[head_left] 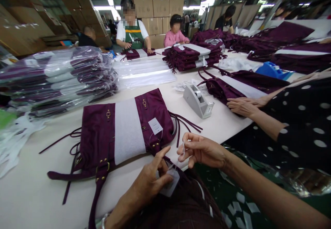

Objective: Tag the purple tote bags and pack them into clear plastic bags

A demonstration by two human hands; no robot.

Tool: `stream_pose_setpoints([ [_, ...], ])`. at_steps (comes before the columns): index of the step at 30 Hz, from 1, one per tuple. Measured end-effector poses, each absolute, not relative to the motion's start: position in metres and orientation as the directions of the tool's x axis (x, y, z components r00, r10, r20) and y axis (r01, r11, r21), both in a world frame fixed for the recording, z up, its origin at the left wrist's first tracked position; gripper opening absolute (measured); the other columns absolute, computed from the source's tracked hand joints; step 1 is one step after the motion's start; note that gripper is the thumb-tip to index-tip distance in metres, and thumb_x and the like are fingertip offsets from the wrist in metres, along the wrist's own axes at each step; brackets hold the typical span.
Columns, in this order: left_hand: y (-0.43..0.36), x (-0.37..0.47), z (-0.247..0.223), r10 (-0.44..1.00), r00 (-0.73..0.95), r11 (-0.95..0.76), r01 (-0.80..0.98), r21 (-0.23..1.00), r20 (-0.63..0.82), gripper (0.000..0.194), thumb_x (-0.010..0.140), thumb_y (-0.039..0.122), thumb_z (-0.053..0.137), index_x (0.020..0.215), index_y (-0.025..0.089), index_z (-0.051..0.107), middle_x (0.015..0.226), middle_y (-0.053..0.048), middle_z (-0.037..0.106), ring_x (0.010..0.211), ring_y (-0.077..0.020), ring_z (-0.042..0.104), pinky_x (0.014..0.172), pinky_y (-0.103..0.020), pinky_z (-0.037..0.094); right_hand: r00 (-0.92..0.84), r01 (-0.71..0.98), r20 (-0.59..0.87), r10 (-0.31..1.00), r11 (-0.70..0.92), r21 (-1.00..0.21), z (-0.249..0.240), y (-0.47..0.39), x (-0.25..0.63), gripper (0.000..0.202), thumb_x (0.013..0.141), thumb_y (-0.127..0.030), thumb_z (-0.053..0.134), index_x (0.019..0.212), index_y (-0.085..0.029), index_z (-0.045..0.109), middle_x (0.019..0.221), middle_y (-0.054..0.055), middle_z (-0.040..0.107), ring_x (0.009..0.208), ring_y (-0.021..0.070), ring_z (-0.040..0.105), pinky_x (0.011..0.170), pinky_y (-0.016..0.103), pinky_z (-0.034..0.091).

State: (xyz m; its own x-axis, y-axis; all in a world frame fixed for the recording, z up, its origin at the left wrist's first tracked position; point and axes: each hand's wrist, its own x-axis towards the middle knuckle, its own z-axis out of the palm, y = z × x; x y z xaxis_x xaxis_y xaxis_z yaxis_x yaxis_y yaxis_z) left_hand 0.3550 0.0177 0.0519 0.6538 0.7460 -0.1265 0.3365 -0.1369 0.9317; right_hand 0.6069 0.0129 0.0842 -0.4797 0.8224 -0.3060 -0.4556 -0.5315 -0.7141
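Observation:
A flat purple bag (pixel 100 132) with a white paper band around its middle and a white hang tag (pixel 155 125) lies on the table (pixel 36 191) in front of me. My left hand (pixel 151 180) pinches a small clear tag pouch (pixel 171 184) at the table's near edge, over dark purple cloth in my lap. My right hand (pixel 200 150) is just right of it, fingers pinched on a thin clear string (pixel 184 149). Purple straps trail off the bag's left and right sides.
A grey tape dispenser (pixel 198 100) stands right of the bag. A co-worker's hands (pixel 243 105) in a polka-dot sleeve rest on another purple bag at right. Bagged stacks (pixel 57 77) sit at left, purple bag piles (pixel 188 56) at back, with several people beyond.

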Motion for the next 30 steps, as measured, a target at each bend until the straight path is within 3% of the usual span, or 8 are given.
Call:
stream_pose_setpoints([
  [3,0.014,0.355,0.048,0.736,0.668,-0.200,0.369,0.908,-0.110,0.054,0.084,0.018,0.062,0.136,0.025,0.053,0.077,0.005,0.062,0.070,-0.0127,0.058,0.072,-0.025,0.048,-0.375,-0.525,-0.268,0.887,-0.442,-0.728,0.088,0.012,0.608,0.032,0.084,-0.032,0.077,0.088,-0.019,0.048,0.116,0.012,0.072,0.092,0.0227,0.076,0.066,0.028,0.061],
  [7,0.012,0.357,0.062,0.686,0.728,-0.349,0.352,0.868,-0.019,0.027,0.087,0.024,0.063,0.114,0.025,0.067,0.101,-0.003,0.069,0.093,-0.0188,0.063,0.087,-0.030,0.049,-0.319,-0.500,-0.257,0.912,-0.393,-0.772,0.098,0.008,0.603,0.033,0.084,-0.033,0.077,0.087,-0.018,0.048,0.104,0.011,0.075,0.089,0.0224,0.076,0.071,0.031,0.062],
  [10,0.013,0.360,0.082,0.704,0.708,-0.347,0.273,0.897,0.057,0.041,0.086,0.035,0.069,0.125,0.027,0.062,0.123,-0.007,0.064,0.116,-0.0253,0.057,0.103,-0.038,0.045,-0.368,-0.474,-0.258,0.893,-0.419,-0.774,0.109,0.001,0.595,0.033,0.085,-0.035,0.077,0.087,-0.018,0.048,0.104,0.012,0.075,0.089,0.0232,0.076,0.070,0.031,0.062],
  [14,0.012,0.371,0.099,0.717,0.697,-0.089,0.091,0.992,0.000,0.060,0.093,0.047,0.059,0.148,0.029,0.041,0.148,-0.009,0.050,0.136,-0.0261,0.045,0.115,-0.042,0.033,-0.411,-0.401,-0.250,0.876,-0.420,-0.814,0.127,-0.009,0.587,0.033,0.085,-0.037,0.076,0.087,-0.018,0.049,0.105,0.012,0.074,0.081,0.0206,0.076,0.066,0.028,0.061],
  [18,0.004,0.385,0.097,0.579,0.812,0.213,-0.062,0.975,-0.075,0.050,0.090,0.052,0.062,0.130,0.021,0.060,0.103,-0.006,0.069,0.091,-0.0178,0.064,0.084,-0.030,0.049,-0.370,-0.260,-0.238,0.898,-0.346,-0.901,0.137,-0.016,0.593,0.029,0.089,-0.041,0.071,0.090,-0.018,0.053,0.084,0.006,0.074,0.062,0.0141,0.070,0.061,0.026,0.057],
  [21,-0.003,0.389,0.092,0.643,0.737,0.203,0.099,0.974,-0.209,0.041,0.094,0.052,0.055,0.094,0.015,0.071,0.068,0.001,0.057,0.058,-0.0097,0.048,0.057,-0.023,0.037,-0.325,-0.122,-0.273,0.906,-0.326,-0.937,0.136,-0.018,0.605,0.028,0.086,-0.041,0.074,0.089,-0.018,0.058,0.097,0.006,0.072,0.057,0.0082,0.063,0.057,0.023,0.053],
  [26,-0.013,0.387,0.085,0.815,0.576,-0.255,0.258,0.932,0.063,0.037,0.099,0.040,0.045,0.080,0.018,0.067,0.073,-0.002,0.062,0.075,-0.0155,0.053,0.074,-0.028,0.039,-0.401,0.159,-0.397,0.825,-0.364,-0.918,0.116,-0.025,0.615,0.029,0.077,-0.036,0.082,0.092,-0.015,0.068,0.065,-0.003,0.059,0.056,0.0078,0.053,0.052,0.017,0.043],
  [30,-0.016,0.386,0.081,0.822,0.567,-0.259,0.279,0.925,0.059,0.035,0.099,0.036,0.046,0.076,0.018,0.064,0.072,-0.001,0.062,0.074,-0.0144,0.053,0.073,-0.027,0.038,-0.493,0.065,-0.326,0.807,-0.340,-0.938,0.110,-0.027,0.611,0.025,0.075,-0.034,0.083,0.076,-0.014,0.069,0.085,0.001,0.061,0.064,0.0079,0.053,0.053,0.018,0.043],
])
